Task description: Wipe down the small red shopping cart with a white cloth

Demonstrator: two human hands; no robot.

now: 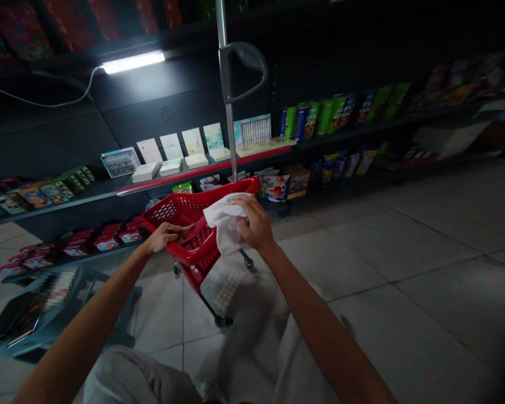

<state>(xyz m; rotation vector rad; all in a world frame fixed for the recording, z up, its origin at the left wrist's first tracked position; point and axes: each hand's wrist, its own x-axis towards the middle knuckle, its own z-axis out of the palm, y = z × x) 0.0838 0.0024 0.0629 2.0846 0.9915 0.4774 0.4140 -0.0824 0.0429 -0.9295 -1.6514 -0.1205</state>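
Observation:
A small red plastic shopping cart [200, 255] with a perforated basket stands on the floor in front of me. My left hand [166, 237] grips the near left part of the basket rim, its fingers over the edge. On the right side, my right hand [255, 221] is closed on a white cloth [227, 224], which drapes over the rim and hangs down outside. The cloth hides part of the basket. A metal pole [231, 134] with a grey loop handle [244, 73] rises behind the cart.
A dark shelf unit runs behind the cart, holding booklets [171, 147], green and blue packages [315, 119] and red boxes [109, 237]. A lit tube lamp [133, 62] hangs above. At left, a blue-grey stool [88, 300] carries dark flat items. Tiled floor [387, 235] extends right.

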